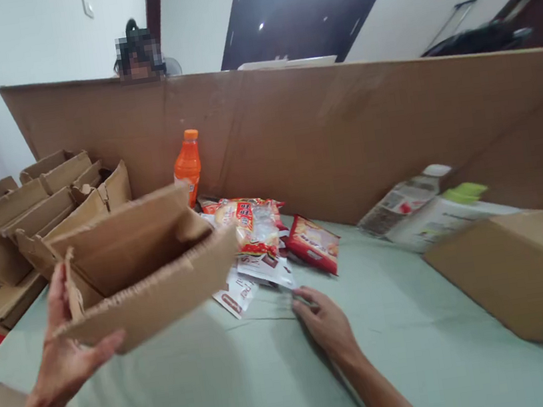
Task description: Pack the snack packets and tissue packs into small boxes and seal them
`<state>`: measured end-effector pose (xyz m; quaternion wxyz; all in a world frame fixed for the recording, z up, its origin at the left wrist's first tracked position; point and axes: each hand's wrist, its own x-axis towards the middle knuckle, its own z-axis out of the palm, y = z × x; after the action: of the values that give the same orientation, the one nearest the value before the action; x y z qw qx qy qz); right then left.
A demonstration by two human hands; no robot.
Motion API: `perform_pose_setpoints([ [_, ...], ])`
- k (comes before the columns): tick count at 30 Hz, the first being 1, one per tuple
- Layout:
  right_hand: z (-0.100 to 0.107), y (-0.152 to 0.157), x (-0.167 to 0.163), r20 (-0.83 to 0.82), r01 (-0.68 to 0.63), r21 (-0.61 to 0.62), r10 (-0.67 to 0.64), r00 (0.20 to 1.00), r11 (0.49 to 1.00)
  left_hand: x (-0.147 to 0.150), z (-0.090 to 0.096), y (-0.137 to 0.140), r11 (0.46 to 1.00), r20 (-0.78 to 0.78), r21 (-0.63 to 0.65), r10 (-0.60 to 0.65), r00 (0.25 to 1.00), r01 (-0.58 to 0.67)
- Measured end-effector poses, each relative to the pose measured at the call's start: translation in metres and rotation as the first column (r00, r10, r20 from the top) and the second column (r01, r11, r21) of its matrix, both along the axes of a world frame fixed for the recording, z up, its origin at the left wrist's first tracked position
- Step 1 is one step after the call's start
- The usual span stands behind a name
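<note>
1. head view: the left hand (63, 357) grips the open cardboard box (164, 299) by its left end, thumb lying along the near wall and fingers behind the end wall, the palm spread only as wide as the box needs.
2. this box is at the left hand's side of the counter (216, 386), tilted, seemingly raised off the cloth; whether a lower corner touches is hard to tell. its open top shows, and its long axis runs from the left hand away and to the right, so its far end points toward the heap of packets.
3. the right hand (325, 324) is low at the heap's near edge, thumb and forefinger brought close together, the rest curled. blur at the fingertips hides whether anything is pinched, so i cannot tell.
4. the heap lies ahead and a little left of the right hand, clearly nearer to it than to the left. closest is a white packet (267, 270), its long axis running roughly crosswise; a red-and-clear bag (254, 223) lies just beyond it.
5. a red packet (314, 246) lies just right of the heap, straight beyond the right hand, its long axis slanting down to the right.
6. the box's far end overlaps the heap's left side in sight, and an orange bottle (188, 164) stands upright behind that end.
</note>
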<state>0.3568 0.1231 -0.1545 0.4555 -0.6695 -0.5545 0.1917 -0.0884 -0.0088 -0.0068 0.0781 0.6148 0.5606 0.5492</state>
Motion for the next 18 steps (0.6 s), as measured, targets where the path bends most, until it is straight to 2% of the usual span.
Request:
perform_pose_setpoints([
  [2, -0.018, -0.003, -0.001, 0.045, 0.001, 0.038, -0.003, 0.999, 0.999, 0.001, 0.009, 0.033, 0.981, 0.029, 0.124, 0.15, 0.988, -0.152],
  [4, -0.03, -0.004, -0.001, 0.082, -0.01, 0.07, 0.004, 0.997, 0.997, 0.004, 0.013, 0.077, 0.954, 0.027, 0.152, 0.257, 0.966, -0.258],
  [5, -0.033, -0.004, -0.001, 0.097, -0.015, 0.083, 0.007, 0.995, 0.996, 0.006, 0.012, 0.101, 0.938, 0.014, 0.119, 0.325, 0.945, -0.325],
  [9, -0.039, -0.005, -0.001, 0.142, -0.026, 0.124, 0.008, 0.99, 0.992, 0.019, -0.004, 0.192, 0.889, -0.009, -0.02, 0.457, 0.89, -0.457],
  [12, -0.041, -0.007, -0.002, 0.175, -0.048, 0.141, 0.023, 0.984, 0.989, 0.032, -0.018, 0.246, 0.838, -0.03, -0.121, 0.533, 0.845, -0.533],
  [15, -0.043, -0.008, -0.001, 0.219, -0.076, 0.138, 0.044, 0.975, 0.987, 0.037, -0.027, 0.284, 0.775, -0.062, -0.216, 0.596, 0.801, -0.593],
  [18, -0.04, -0.007, 0.0, 0.248, -0.084, 0.134, 0.049, 0.967, 0.987, 0.034, -0.035, 0.299, 0.732, -0.13, -0.282, 0.611, 0.781, -0.62],
])
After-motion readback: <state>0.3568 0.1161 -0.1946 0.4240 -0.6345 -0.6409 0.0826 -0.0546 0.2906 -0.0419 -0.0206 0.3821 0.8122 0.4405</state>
